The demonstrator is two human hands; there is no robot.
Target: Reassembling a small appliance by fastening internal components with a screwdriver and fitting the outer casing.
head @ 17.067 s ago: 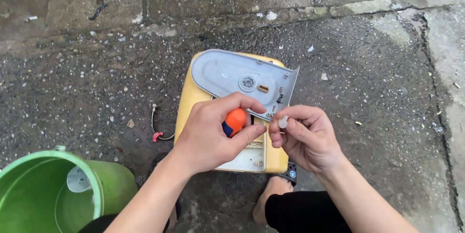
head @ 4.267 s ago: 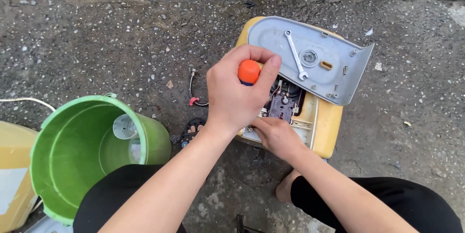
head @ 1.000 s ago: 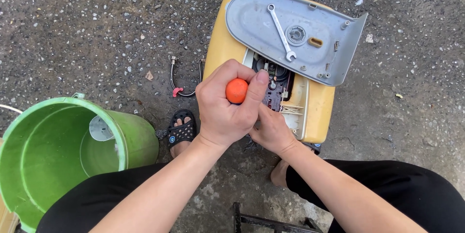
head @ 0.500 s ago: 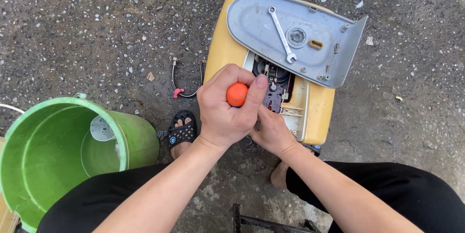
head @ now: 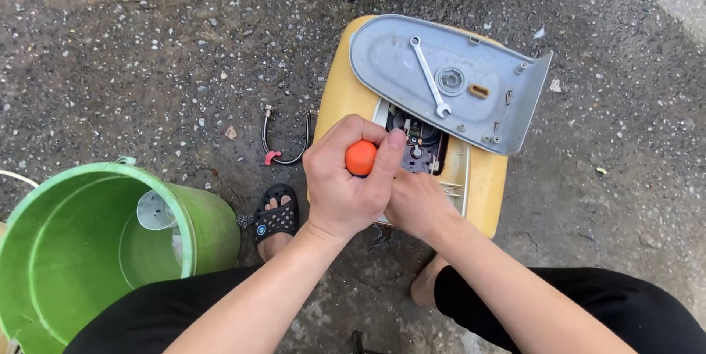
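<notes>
Seen from above, a person crouches on rough, dark asphalt ground [head: 110, 67]. At the far left stands a green plastic bucket [head: 193, 225], open at the top, with a pale clear cup [head: 156, 211] lying inside it. Just right of the bucket, a foot in a black sandal [head: 276, 218] rests on the ground, and beyond it lies a short, curved, braided hose [head: 285, 137] with a red end. In the centre, the left hand [head: 346, 185] has its grip closed around a tool with a round orange handle end [head: 361, 158], held upright over a yellow appliance casing [head: 340, 93]. Just beside it, touching it, the right hand [head: 421, 203] reaches into the open casing, where dark inner parts [head: 419, 141] show; its fingers are hidden, so its grip cannot be told. A grey cover panel [head: 478, 97] lies tilted across the casing's far half, with a silver spanner [head: 429, 77] resting on it.
</notes>
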